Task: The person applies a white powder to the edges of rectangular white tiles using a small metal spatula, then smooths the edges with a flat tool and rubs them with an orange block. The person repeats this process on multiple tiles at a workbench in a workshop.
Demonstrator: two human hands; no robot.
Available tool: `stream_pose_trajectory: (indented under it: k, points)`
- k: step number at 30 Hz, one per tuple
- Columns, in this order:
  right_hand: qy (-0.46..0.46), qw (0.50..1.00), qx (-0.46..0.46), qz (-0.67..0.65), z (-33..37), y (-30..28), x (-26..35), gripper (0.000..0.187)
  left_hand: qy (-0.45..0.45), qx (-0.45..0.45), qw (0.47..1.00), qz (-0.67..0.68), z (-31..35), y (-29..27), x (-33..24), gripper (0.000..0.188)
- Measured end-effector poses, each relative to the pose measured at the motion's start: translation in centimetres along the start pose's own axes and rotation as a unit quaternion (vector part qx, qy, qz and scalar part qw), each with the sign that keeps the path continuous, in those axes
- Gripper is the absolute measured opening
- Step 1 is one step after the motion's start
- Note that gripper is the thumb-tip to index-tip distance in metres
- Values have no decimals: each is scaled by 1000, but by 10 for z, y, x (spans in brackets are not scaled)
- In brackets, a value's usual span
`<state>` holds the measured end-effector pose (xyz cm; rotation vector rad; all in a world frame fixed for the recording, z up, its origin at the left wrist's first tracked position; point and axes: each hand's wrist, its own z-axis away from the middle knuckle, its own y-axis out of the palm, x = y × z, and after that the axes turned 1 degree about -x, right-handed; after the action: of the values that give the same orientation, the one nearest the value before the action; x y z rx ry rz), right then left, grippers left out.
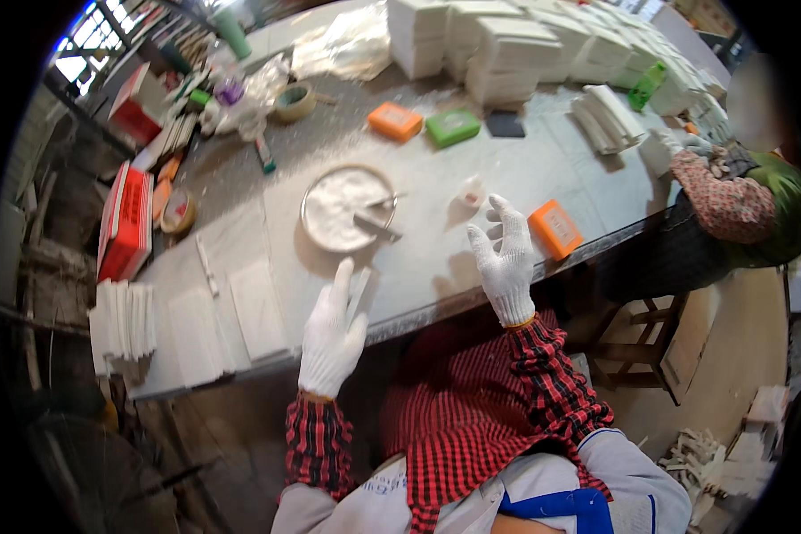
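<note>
My left hand [326, 343], in a white knit glove, is at the table's front edge, below a round bowl [307, 200] of white powder. A thin white strip [359, 292] shows between its stretched fingers and thumb and appears held there. A metal scraper [378, 228] and another thin metal handle rest in the bowl. My right hand [507, 267], gloved the same way, is raised above the table with fingers apart and nothing in it. Nearest to it are an orange box [555, 230] on its right and a small whitish lump [471, 191] beyond the fingertips.
Flat white slabs [258, 307] and a white bundle [123, 320] lie at left beside a red box [126, 222]. Tall white stacks [512, 62] stand at the back, behind orange [395, 122] and green [453, 128] boxes. Another person [730, 196] is at the right, near a wooden stool [641, 347].
</note>
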<state>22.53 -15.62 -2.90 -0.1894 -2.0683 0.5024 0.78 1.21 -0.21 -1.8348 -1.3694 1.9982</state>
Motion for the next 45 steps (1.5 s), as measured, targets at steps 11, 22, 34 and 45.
stream_pose_trajectory:
  k: [11, 22, 34, 45]
  points:
    - [-35, 970, 238, -31, -9, 70, 36, 49, -8, 14, 1000, 9, -3, -5, -4, 76]
    - [7, 962, 236, -139, -22, 74, 32, 22, -40, 20, 998, 53, -6, -7, 0, 77]
    - [206, 889, 322, -253, -13, 22, 66, 23, -71, -14, 997, 20, -10, -12, 7, 82]
    - [110, 931, 297, -182, -5, 12, 74, 20, -58, -24, 998, 2, -11, -6, 10, 82]
